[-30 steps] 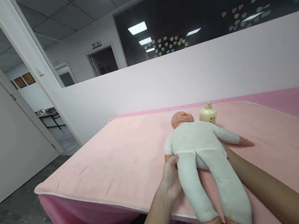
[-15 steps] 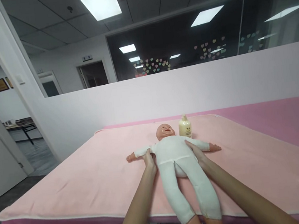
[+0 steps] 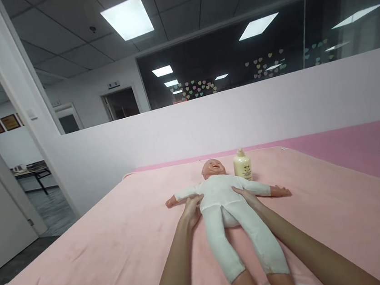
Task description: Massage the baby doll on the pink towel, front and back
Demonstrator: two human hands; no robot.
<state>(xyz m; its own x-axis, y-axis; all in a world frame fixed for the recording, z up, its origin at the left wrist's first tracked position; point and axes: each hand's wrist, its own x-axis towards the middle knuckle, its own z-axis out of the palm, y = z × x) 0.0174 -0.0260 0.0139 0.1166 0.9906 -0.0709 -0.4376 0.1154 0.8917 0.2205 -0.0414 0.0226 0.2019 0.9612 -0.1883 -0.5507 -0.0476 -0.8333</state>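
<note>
A baby doll (image 3: pixel 220 191) with a white cloth body lies on its back on a pink blanket (image 3: pixel 119 242), head at the far end and arms spread. Its bare feet point toward me, past the lower picture edge. My left hand (image 3: pixel 192 210) grips the doll's side at the waist, thumb on the front. On the opposite side my right hand (image 3: pixel 248 195) holds the torso in the same way, its fingers partly hidden beneath the body. Just beyond the doll's shoulder stands a pale yellow pump-top bottle (image 3: pixel 242 166), apart from both hands.
The blanket covers a bed or table with a pink surface (image 3: pixel 358 146) showing along the back and right. Behind it rises a white half wall (image 3: pixel 188 131) with a glass window above. At the left are a door (image 3: pixel 1 205) and a doorway into another room.
The thumb of my left hand has come farther onto the doll's front, and the right hand has shifted slightly inward. Both still hold the torso. The view has tilted a little.
</note>
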